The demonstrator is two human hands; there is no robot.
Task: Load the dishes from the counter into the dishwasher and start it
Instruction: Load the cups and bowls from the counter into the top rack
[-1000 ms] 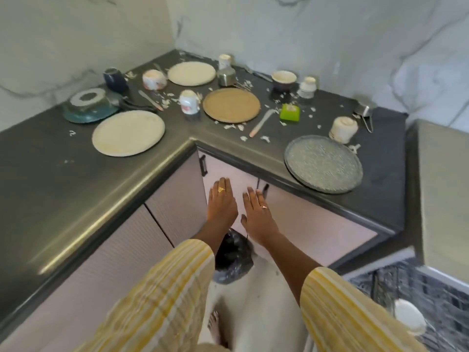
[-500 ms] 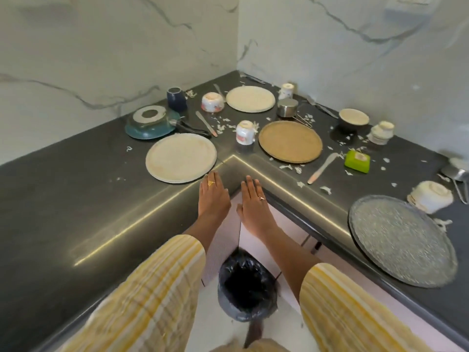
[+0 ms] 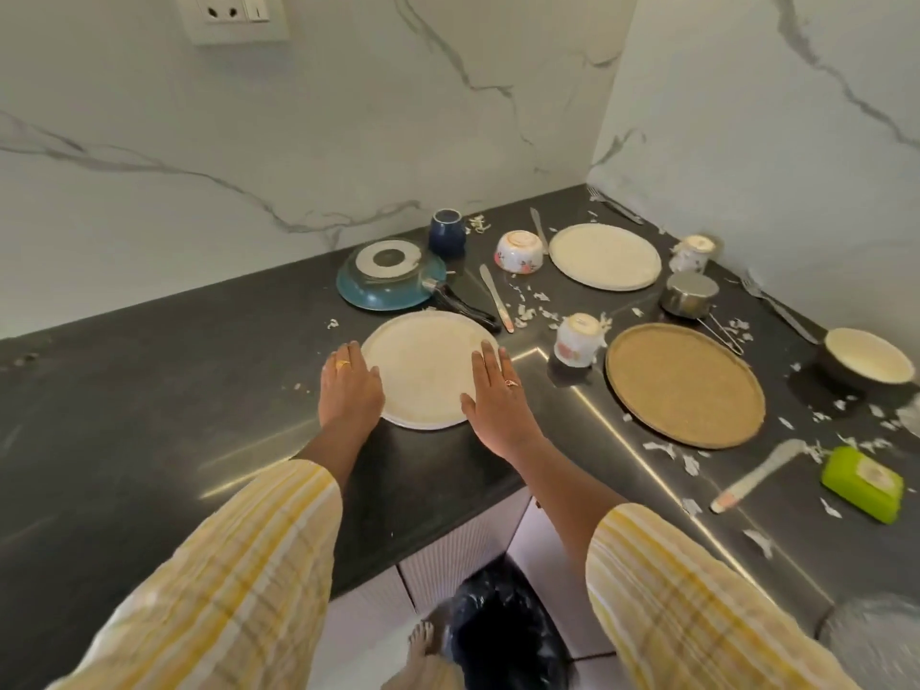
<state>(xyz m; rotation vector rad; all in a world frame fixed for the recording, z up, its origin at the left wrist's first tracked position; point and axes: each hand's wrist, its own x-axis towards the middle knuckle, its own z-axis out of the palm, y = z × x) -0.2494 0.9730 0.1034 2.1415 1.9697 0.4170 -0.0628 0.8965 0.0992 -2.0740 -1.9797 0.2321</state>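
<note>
A cream plate lies flat on the dark corner counter. My left hand lies at its left rim and my right hand at its right rim, fingers straight, both touching or nearly touching the edge. Behind it lie an upturned blue pan, a navy mug, a floral bowl and a knife. To the right are a second cream plate, a brown plate and an upturned floral cup. No dishwasher shows in this view.
Food scraps litter the counter. A steel pot, a dark bowl, forks, a pale knife and a green soap box sit on the right. A black bin bag stands on the floor below.
Both hands have risen from in front of the cabinet doors and reached forward over the counter edge to either side of the near cream plate. The view has swung left and closer to the counter.
</note>
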